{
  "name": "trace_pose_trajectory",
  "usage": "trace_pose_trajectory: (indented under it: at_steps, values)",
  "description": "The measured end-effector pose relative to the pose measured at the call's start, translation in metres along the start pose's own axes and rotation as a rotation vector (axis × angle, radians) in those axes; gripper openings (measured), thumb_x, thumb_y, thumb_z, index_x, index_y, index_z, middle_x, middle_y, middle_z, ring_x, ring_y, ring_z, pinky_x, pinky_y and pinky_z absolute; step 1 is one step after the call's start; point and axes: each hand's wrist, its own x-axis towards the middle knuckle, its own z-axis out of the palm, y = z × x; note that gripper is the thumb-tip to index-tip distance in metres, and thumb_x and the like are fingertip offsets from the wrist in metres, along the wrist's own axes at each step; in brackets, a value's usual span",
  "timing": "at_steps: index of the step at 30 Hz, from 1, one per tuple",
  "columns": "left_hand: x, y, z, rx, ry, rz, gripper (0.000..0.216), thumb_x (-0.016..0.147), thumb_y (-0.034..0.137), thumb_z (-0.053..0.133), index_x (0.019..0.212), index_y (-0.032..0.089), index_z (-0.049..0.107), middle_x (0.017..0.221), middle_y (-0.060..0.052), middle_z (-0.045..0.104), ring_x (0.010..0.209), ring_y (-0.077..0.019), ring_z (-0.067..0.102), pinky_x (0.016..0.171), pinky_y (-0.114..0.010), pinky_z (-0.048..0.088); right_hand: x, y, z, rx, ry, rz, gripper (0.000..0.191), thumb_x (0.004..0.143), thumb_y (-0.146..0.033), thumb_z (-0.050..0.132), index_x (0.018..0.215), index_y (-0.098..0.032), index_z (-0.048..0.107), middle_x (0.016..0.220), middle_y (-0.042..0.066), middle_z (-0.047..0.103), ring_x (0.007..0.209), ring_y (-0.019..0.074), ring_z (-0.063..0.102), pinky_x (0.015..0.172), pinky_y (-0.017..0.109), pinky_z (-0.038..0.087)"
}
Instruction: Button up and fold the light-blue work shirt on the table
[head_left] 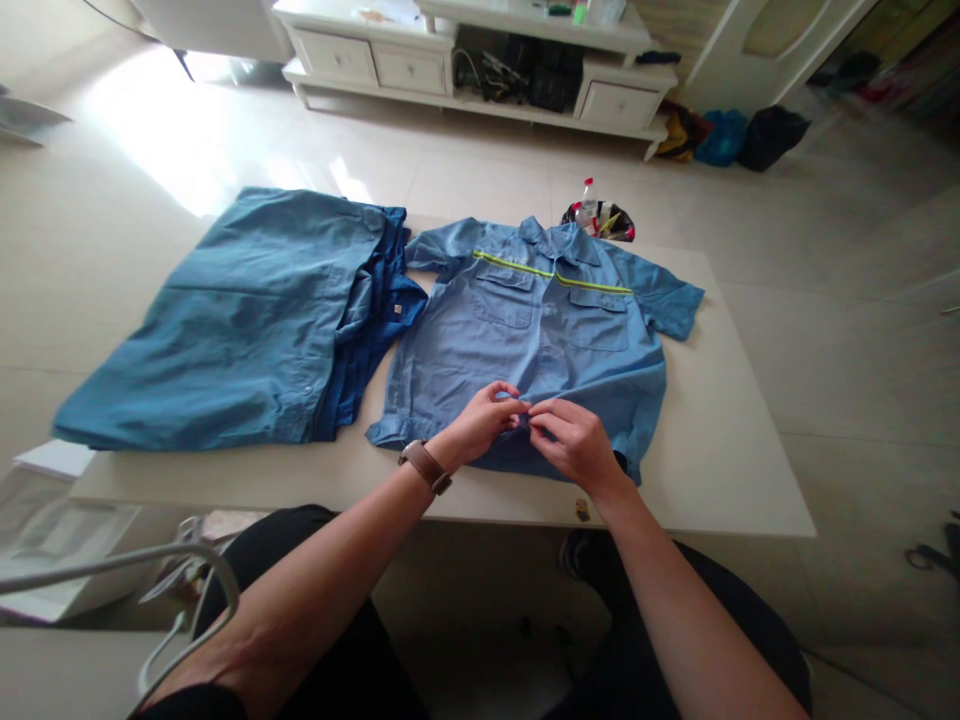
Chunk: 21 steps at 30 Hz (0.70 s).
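While the shirt (450,335) lies mid-frame, your left hand (480,425) and right hand (576,440) meet over its lower front.
Both pinch its cloth, equally near; its length runs up-frame towards the collar (583,247).

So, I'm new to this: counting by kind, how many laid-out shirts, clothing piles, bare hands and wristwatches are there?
Laid-out shirt: 1
Clothing pile: 1 (I can't tell how many pieces are in it)
Bare hands, left hand and right hand: 2
Wristwatch: 1
Total: 5
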Motion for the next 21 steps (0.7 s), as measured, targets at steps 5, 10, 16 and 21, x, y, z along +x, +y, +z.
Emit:
trace_pose_trajectory:
  at_steps: [5,10,16,21]
  values:
    - [0.0049,-0.0016,-0.0044,0.025,-0.043,-0.059,0.047,0.060,0.022,0.088,0.092,0.020,0.053,0.062,0.006,0.058,0.053,-0.0066,0.054,0.052,-0.018,0.036,-0.0023,0.0021,0.0025,0.046,-0.027,0.029,0.019,0.093,-0.009,0.056,0.092,-0.022,0.069,0.104,0.008,0.072,0.095,0.0214,0.070,0.086,0.035,0.058]
    - [0.0038,-0.0001,-0.0039,0.008,-0.054,0.023,0.049,0.059,0.020,0.088,0.092,0.018,0.052,0.067,0.004,0.062,0.057,-0.0074,0.057,0.056,-0.019,0.040,-0.0008,0.0014,0.0007,0.054,-0.032,0.031,0.017,0.095,-0.009,0.055,0.093,-0.022,0.066,0.104,0.009,0.070,0.097,0.0215,0.069,0.088,0.036,0.058]
    - [0.0019,-0.0016,0.0003,-0.030,-0.022,0.123,0.052,0.058,0.019,0.091,0.088,0.021,0.048,0.065,0.008,0.056,0.054,-0.0066,0.054,0.055,-0.019,0.038,0.0015,0.0043,-0.0018,0.085,-0.019,0.050,0.017,0.093,-0.009,0.057,0.091,-0.023,0.066,0.104,0.008,0.069,0.098,0.0217,0.069,0.088,0.036,0.058]
    - [0.0040,-0.0052,-0.0008,-0.055,-0.025,0.147,0.049,0.060,0.020,0.089,0.087,0.021,0.049,0.063,0.009,0.054,0.053,-0.0065,0.053,0.054,-0.018,0.036,0.0017,0.0064,0.0006,0.097,-0.004,0.062,0.016,0.093,-0.010,0.057,0.089,-0.023,0.065,0.102,0.008,0.068,0.096,0.0218,0.068,0.087,0.036,0.057]
